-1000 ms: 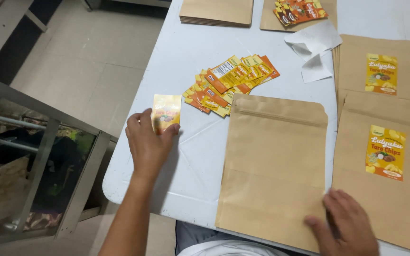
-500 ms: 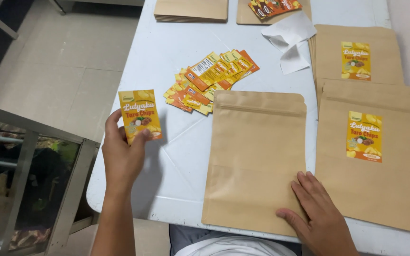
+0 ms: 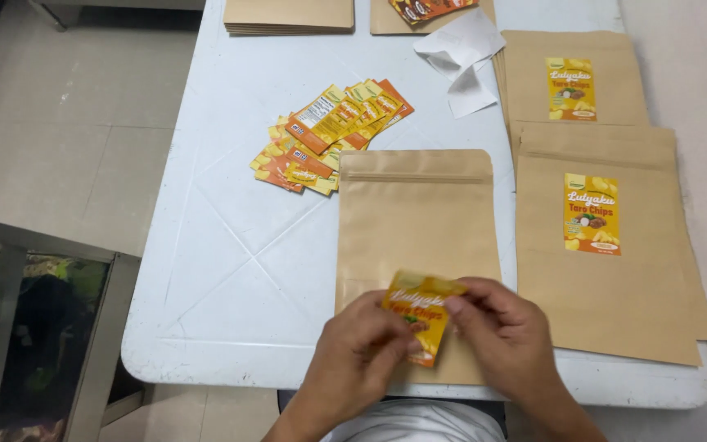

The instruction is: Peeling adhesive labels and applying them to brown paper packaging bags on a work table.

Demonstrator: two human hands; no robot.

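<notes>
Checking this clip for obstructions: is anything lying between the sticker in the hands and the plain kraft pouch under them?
Nothing visible. Both hands, left hand and right hand, hold the sticker over the lower part of the unlabelled pouch, whose face is bare.

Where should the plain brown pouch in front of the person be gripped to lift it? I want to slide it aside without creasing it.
Probably the top edge of the plain brown pouch, above its zip line, coming from the far side. It lies flat with that end bare, while both hands, left hand and right hand, hold a yellow sticker over its near end.
</notes>
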